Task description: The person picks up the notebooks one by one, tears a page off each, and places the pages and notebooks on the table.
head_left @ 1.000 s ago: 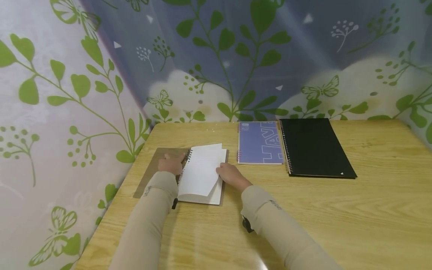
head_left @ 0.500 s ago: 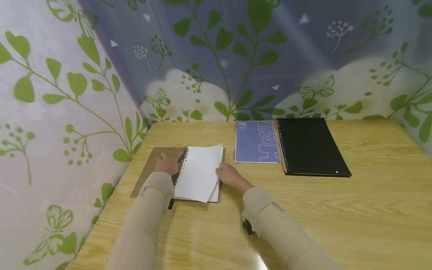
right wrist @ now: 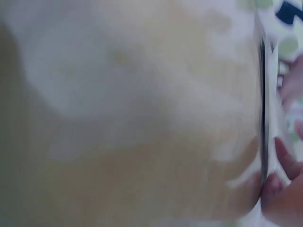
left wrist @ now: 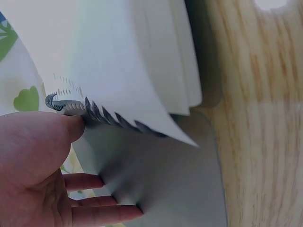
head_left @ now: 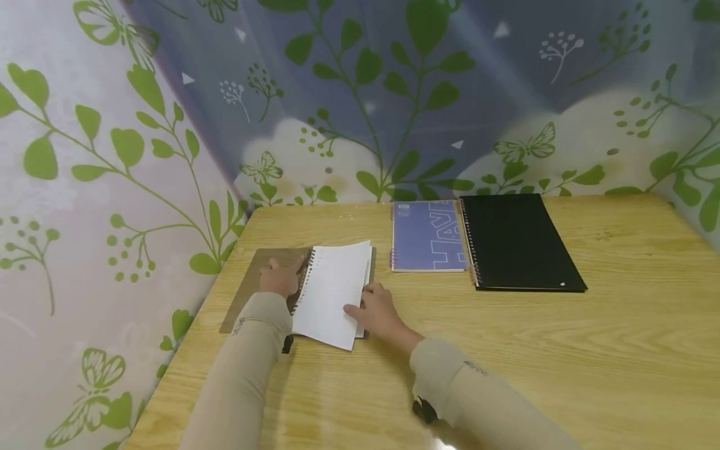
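Head view: left hand (head_left: 279,279) pressing flat on open notebook's (head_left: 332,294) brown cover at 9 o'clock, right hand (head_left: 375,309) pinching its pages.

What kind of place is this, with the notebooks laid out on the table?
Probably a makeshift desk or study corner. A wooden table holds three spiral notebooks: an open one, a purple one and a black one. Leaf-and-butterfly printed curtains close it in on both sides.
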The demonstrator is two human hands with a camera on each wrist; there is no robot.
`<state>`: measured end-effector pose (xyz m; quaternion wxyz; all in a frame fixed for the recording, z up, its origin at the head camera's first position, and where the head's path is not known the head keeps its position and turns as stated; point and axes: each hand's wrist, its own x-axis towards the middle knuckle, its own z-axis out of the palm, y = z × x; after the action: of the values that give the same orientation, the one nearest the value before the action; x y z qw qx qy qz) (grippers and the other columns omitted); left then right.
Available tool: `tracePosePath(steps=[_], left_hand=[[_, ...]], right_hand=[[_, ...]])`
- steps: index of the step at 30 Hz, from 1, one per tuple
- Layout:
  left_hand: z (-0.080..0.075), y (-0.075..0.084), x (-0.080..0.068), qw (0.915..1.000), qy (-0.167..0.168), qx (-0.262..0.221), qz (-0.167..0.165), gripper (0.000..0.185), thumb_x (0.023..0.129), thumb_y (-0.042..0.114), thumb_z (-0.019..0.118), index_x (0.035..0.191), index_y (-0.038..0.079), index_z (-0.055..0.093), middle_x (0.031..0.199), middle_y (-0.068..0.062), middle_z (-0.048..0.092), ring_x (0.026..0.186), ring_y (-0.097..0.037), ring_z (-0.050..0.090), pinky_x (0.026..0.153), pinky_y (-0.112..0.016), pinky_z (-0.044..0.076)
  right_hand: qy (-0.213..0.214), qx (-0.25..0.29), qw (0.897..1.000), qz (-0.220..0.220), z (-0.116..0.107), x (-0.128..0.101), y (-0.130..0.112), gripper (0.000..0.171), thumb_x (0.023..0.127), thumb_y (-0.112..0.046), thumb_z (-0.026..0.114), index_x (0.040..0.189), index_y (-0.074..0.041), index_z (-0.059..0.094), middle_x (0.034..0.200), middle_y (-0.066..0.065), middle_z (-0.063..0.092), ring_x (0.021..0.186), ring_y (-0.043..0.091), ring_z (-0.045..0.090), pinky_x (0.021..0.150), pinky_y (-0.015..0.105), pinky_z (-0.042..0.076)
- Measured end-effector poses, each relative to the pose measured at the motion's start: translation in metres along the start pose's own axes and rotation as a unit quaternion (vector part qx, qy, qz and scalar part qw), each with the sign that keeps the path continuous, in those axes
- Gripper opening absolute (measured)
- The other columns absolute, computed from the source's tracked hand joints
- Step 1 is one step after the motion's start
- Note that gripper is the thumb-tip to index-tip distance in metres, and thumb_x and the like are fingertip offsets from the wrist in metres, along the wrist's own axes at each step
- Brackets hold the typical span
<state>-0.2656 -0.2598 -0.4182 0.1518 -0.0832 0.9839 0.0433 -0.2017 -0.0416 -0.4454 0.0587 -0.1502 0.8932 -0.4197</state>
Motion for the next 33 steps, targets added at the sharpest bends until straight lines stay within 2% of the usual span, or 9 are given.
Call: tracePosePath(steps=[2,5,11,16,20,25,29,33], left_hand=[[0.000,0.000,-0.001,1.0000,0.003,-0.007,-0.001,0.050,0.099,0.022,0.025,0.147,0.027,0.018,0.142,-0.041,0.008,0.119,-0.063,0.024,0.093,-0.062,0.038],[0.001,-0.001,-0.002,0.9999,0.008,-0.010,0.001,0.049,0.099,0.023,0.025,0.147,0.027,0.020,0.141,-0.041,0.010,0.120,-0.062,0.024,0.094,-0.062,0.036],[0.004,-0.005,0.001,0.9999,0.011,0.001,0.011,0.049,0.099,0.022,0.023,0.147,0.026,0.020,0.140,-0.043,0.010,0.118,-0.063,0.026,0.092,-0.062,0.038],[0.004,-0.004,0.004,0.9998,0.005,0.005,0.017,0.049,0.099,0.020,0.021,0.148,0.026,0.018,0.141,-0.044,0.008,0.117,-0.066,0.025,0.090,-0.063,0.039],[0.004,-0.004,0.006,0.9994,0.012,0.017,0.028,0.050,0.098,0.018,0.021,0.147,0.024,0.020,0.139,-0.045,0.010,0.113,-0.065,0.030,0.089,-0.062,0.040],[-0.001,0.000,-0.001,0.9994,0.017,0.011,0.029,0.049,0.098,0.018,0.021,0.147,0.022,0.022,0.139,-0.045,0.011,0.112,-0.064,0.031,0.089,-0.061,0.040],[-0.002,0.001,0.001,0.9997,0.008,-0.006,0.022,0.049,0.098,0.019,0.022,0.147,0.024,0.021,0.139,-0.045,0.009,0.114,-0.065,0.028,0.090,-0.062,0.039],[0.003,0.000,0.005,0.9998,0.009,-0.013,0.016,0.049,0.098,0.020,0.024,0.147,0.028,0.022,0.138,-0.044,0.012,0.114,-0.064,0.029,0.088,-0.063,0.039]], right_hand=[[0.007,-0.019,1.000,-0.003,0.003,-0.008,-0.004,0.032,0.089,-0.027,0.059,0.072,0.000,0.059,0.127,0.024,0.048,0.118,0.038,0.042,0.099,0.047,0.034],[0.018,-0.032,0.999,0.001,0.007,-0.017,-0.008,0.029,0.089,-0.022,0.059,0.069,-0.001,0.058,0.131,0.027,0.044,0.123,0.042,0.038,0.102,0.049,0.033],[0.045,-0.009,0.999,0.025,0.010,-0.020,-0.008,0.025,0.088,-0.014,0.058,0.068,0.000,0.053,0.127,0.027,0.045,0.118,0.041,0.044,0.099,0.047,0.038],[0.035,-0.010,0.999,0.025,0.004,-0.018,-0.008,0.025,0.088,-0.011,0.058,0.066,-0.002,0.051,0.123,0.025,0.047,0.110,0.036,0.051,0.092,0.043,0.045],[0.023,-0.018,0.999,0.026,-0.001,-0.018,-0.009,0.024,0.087,-0.010,0.057,0.066,-0.002,0.050,0.117,0.023,0.050,0.102,0.032,0.053,0.086,0.040,0.047],[0.018,-0.015,0.999,0.025,-0.002,-0.018,-0.010,0.023,0.087,-0.008,0.055,0.065,-0.002,0.050,0.122,0.024,0.048,0.110,0.035,0.051,0.090,0.041,0.046],[0.014,-0.020,0.999,0.021,-0.003,-0.018,-0.009,0.022,0.087,-0.008,0.054,0.066,-0.002,0.050,0.123,0.024,0.048,0.112,0.036,0.049,0.092,0.042,0.044],[0.004,-0.034,0.999,0.016,-0.003,-0.017,-0.007,0.017,0.087,-0.008,0.054,0.076,0.004,0.057,0.122,0.023,0.048,0.110,0.035,0.051,0.091,0.042,0.045]])
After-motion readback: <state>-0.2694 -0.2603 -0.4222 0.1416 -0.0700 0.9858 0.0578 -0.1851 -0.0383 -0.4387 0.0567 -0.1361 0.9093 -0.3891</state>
